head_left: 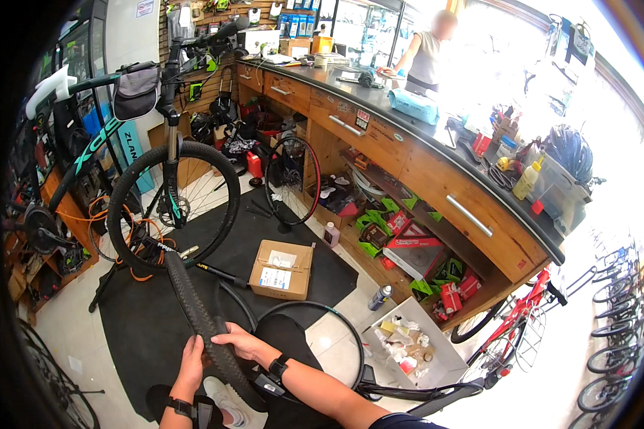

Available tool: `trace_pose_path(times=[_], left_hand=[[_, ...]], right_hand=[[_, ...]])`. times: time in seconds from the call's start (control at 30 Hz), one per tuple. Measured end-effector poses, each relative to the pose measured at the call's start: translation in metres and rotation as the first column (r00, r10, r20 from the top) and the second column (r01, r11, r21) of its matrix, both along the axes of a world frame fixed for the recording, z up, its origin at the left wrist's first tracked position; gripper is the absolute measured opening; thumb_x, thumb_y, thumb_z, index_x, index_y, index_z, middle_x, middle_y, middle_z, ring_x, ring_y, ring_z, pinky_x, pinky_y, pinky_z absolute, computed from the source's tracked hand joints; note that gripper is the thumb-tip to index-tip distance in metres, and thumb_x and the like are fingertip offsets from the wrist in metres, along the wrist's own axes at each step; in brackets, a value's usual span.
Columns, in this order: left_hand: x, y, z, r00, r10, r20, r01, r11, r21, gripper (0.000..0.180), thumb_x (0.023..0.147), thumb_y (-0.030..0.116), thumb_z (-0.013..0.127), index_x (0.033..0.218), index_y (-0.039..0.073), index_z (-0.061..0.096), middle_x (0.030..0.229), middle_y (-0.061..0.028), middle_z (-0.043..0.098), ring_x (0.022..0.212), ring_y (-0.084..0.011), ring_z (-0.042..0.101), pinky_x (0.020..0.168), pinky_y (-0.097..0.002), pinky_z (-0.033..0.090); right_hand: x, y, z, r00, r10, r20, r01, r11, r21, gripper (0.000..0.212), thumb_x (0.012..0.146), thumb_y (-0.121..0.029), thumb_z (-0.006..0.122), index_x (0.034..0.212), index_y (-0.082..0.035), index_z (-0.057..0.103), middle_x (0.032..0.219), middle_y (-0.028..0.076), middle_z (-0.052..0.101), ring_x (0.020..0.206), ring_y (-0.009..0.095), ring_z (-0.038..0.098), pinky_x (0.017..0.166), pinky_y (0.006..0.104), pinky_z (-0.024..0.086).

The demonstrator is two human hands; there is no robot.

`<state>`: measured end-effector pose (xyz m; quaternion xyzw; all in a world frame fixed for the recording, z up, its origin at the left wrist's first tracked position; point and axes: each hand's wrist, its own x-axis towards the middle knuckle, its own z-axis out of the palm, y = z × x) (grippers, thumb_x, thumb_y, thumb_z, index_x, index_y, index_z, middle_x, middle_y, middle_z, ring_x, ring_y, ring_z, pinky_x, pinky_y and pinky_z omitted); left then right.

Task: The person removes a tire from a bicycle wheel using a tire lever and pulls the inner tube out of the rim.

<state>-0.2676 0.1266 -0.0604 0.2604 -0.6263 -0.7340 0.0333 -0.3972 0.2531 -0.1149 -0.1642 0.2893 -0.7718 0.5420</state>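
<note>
A knobbly black bicycle tyre [200,318] stands edge-on in front of me, slanting from the middle of the black mat down to my legs. My left hand [191,366] grips its left side, fingers closed and thumb upward. Across from it, my right hand [240,343] is closed on the right side, thumb toward the tread. Whether a rim sits inside the tyre cannot be seen from this angle. A black band circles each wrist. Behind the tyre's far end stands a bicycle [93,136] with a black front wheel [225,214] and a grey bag.
A cardboard box [283,270] and a black hoop [350,325] lie ahead right. Beside them are a spray can [380,297] and an open bin [436,357] with rubbish. A wooden counter [408,161] runs along the right; another person [428,53] stands behind it. Orange cable [139,239] trails left.
</note>
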Motion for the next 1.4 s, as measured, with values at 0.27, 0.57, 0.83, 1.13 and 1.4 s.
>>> trace_pose_path(times=[0.27, 0.57, 0.83, 1.13, 1.4], left_hand=[[0.005, -0.006, 0.001, 0.999, -0.003, -0.044, 0.003, 1.0, 0.014, 0.043, 0.1, 0.035, 0.054, 0.127, 0.002, 0.048, 0.111, -0.005, 0.061, 0.098, -0.0137, 0.058, 0.084, -0.0299, 0.048], [0.007, -0.003, 0.009, 0.991, 0.0, -0.133, -0.008, 0.998, -0.061, 0.044, 0.095, 0.024, 0.063, 0.125, -0.004, 0.049, 0.114, -0.0097, 0.061, 0.103, -0.0164, 0.057, 0.092, -0.0298, 0.044], [0.008, -0.025, 0.022, 0.987, 0.059, -0.15, -0.082, 0.984, -0.156, 0.033, 0.097, 0.026, 0.059, 0.109, -0.004, 0.058, 0.1, -0.0073, 0.063, 0.09, -0.014, 0.057, 0.082, -0.0286, 0.046], [-0.023, -0.04, 0.043, 0.957, 0.186, -0.225, -0.2, 0.979, -0.041, 0.044, 0.098, 0.038, 0.057, 0.103, -0.005, 0.064, 0.097, -0.0064, 0.065, 0.086, -0.0142, 0.06, 0.077, -0.0289, 0.048], [-0.024, -0.054, 0.044, 0.985, 0.04, -0.169, -0.027, 0.997, 0.077, 0.051, 0.099, 0.045, 0.053, 0.114, -0.003, 0.062, 0.108, -0.0093, 0.064, 0.094, -0.0148, 0.06, 0.082, -0.0311, 0.048]], right_hand=[[0.0, -0.009, 0.003, 0.998, -0.013, -0.061, 0.014, 1.0, 0.012, 0.043, 0.084, -0.016, 0.074, 0.12, -0.001, 0.054, 0.112, 0.007, 0.062, 0.102, 0.016, 0.06, 0.09, 0.031, 0.049], [0.001, -0.019, -0.03, 0.989, 0.026, -0.145, -0.004, 0.989, 0.147, 0.059, 0.085, -0.033, 0.076, 0.128, -0.001, 0.051, 0.12, 0.007, 0.059, 0.11, 0.016, 0.055, 0.096, 0.0312, 0.044], [0.016, -0.01, -0.015, 0.968, 0.188, -0.166, -0.18, 0.982, 0.065, 0.069, 0.084, -0.031, 0.077, 0.136, 0.0, 0.044, 0.132, 0.008, 0.053, 0.119, 0.019, 0.05, 0.101, 0.0332, 0.04], [0.047, 0.013, 0.0, 0.947, 0.205, -0.248, -0.193, 0.978, 0.072, 0.064, 0.083, -0.017, 0.077, 0.135, -0.001, 0.045, 0.129, 0.006, 0.056, 0.115, 0.015, 0.053, 0.101, 0.032, 0.042], [0.075, 0.012, 0.006, 0.977, 0.153, -0.148, -0.138, 0.985, 0.108, 0.062, 0.087, -0.027, 0.074, 0.134, 0.001, 0.045, 0.128, 0.007, 0.057, 0.117, 0.017, 0.051, 0.101, 0.0333, 0.04]])
